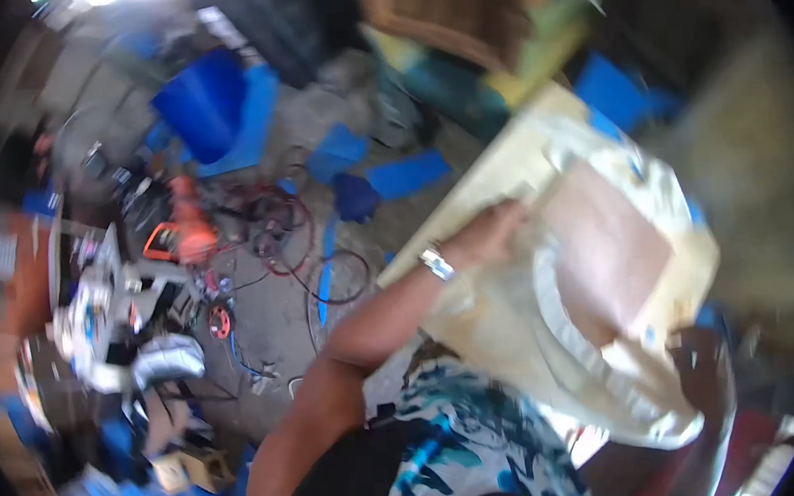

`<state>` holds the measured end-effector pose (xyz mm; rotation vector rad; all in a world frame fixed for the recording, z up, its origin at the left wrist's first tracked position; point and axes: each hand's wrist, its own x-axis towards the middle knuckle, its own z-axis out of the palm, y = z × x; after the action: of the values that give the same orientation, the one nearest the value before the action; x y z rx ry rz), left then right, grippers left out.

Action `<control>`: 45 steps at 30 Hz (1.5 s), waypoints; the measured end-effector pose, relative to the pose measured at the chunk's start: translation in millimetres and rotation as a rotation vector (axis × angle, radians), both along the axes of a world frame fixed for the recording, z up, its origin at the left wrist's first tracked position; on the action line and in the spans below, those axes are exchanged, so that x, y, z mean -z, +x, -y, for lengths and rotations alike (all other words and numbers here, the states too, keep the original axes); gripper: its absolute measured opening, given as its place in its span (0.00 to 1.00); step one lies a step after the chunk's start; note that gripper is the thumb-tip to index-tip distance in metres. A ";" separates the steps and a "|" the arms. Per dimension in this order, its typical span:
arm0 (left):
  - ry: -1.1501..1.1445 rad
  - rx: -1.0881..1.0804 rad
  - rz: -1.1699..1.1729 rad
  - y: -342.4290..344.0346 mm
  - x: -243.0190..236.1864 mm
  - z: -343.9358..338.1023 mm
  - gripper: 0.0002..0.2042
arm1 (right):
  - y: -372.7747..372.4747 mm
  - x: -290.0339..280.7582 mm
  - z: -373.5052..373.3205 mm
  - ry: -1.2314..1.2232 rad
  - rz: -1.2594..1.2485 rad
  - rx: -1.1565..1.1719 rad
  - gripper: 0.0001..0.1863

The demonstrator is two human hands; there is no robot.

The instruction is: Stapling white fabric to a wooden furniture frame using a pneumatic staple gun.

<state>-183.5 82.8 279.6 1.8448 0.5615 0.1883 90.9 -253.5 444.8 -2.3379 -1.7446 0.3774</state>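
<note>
A pale wooden board [464, 198] lies at the right, bearing a pinkish square sheet [607, 242], crumpled white material and a cream, curved piece [550, 300] with a ruffled rim. My left hand [496, 229], wearing a metal watch, reaches onto the board at the sheet's left side; its fingers are bent and blurred, and what they hold is unclear. My right hand [689, 354] is at the board's lower right, beside the cream piece, mostly in shadow and smeared, its fingers hard to make out.
A blue bin [200, 104] and blue sheets [409, 175] lie on the concrete floor [263, 347], with red hoses and an orange machine [190, 230]. A cluttered stand [99, 325] is at left. A wooden crate [450, 4] stands at the back.
</note>
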 end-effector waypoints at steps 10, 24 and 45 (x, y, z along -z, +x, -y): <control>-0.229 0.087 -0.371 -23.8 -100.6 -17.9 0.38 | -74.4 1.3 43.4 0.110 -0.298 0.399 0.16; -0.405 -0.178 -0.418 -13.0 -109.6 -36.9 0.19 | -90.0 42.7 61.0 0.267 0.005 0.461 0.17; -0.412 -0.570 -0.361 19.0 -136.2 7.7 0.18 | -117.6 33.6 -23.8 0.374 -0.211 0.173 0.17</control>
<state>-164.6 75.1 415.8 1.2860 1.2764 0.1043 -26.7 -229.6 411.3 -2.0758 -1.3688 0.2343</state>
